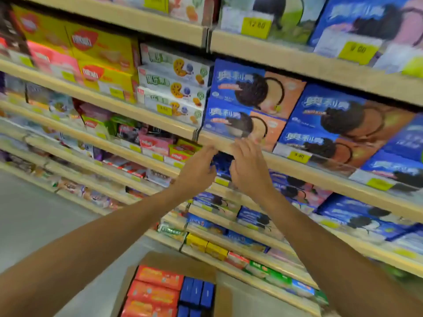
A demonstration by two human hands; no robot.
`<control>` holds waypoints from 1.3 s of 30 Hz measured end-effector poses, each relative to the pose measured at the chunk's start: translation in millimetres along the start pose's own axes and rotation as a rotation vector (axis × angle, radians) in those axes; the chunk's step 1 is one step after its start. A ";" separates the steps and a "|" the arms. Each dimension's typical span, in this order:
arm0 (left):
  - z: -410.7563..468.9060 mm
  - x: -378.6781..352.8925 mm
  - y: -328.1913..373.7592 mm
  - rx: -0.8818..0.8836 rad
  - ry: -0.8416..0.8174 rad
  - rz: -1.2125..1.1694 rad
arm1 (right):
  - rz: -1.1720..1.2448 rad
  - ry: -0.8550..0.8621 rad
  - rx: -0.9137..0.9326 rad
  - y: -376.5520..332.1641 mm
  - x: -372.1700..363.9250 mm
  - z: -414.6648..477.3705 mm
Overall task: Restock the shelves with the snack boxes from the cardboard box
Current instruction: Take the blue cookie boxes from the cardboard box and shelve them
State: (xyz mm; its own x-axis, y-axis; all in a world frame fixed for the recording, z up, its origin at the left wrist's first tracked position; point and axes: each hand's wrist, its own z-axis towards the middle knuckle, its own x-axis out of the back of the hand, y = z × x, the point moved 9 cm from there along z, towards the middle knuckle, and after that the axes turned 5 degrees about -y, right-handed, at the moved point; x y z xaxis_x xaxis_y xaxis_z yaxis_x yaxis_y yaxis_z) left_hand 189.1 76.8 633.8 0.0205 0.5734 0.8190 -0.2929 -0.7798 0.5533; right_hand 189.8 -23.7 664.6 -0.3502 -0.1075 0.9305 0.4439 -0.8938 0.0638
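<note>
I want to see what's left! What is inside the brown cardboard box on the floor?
Inside the brown cardboard box: flat orange-red snack boxes on the left, dark blue boxes beside them. Anything underneath them is covered.

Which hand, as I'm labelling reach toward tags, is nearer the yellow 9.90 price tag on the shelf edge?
Right. The right hand is just left of the price tag, slightly lower; the left hand lies farther left, beyond the blue pack both hold.

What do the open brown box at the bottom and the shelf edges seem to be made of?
Brown box: matt cardboard, by its plain brown flaps. Shelf edges: smooth, pale beige, perhaps laminate or painted metal; the blur leaves it open.
</note>
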 end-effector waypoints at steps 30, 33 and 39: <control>-406.3 -635.6 -306.5 1.434 -0.611 -0.781 | 0.675 -1.458 -0.873 -111.4 -630.4 -499.6; -424.8 -679.1 -301.6 1.768 -0.362 -1.177 | 0.746 -1.418 -0.984 -115.6 -665.9 -509.9; -436.8 -744.0 -287.4 2.102 0.185 -1.735 | 0.762 -1.380 -0.972 -117.5 -714.5 -514.4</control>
State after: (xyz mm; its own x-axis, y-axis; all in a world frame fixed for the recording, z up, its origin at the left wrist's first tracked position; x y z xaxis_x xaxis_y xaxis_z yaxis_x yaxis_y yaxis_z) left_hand -159.5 -15.9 -201.0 -0.8721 0.4865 -0.0527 0.4875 0.8545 -0.1794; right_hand -36.4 -65.8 -193.3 0.7340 -0.6163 0.2855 -0.5838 -0.7872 -0.1986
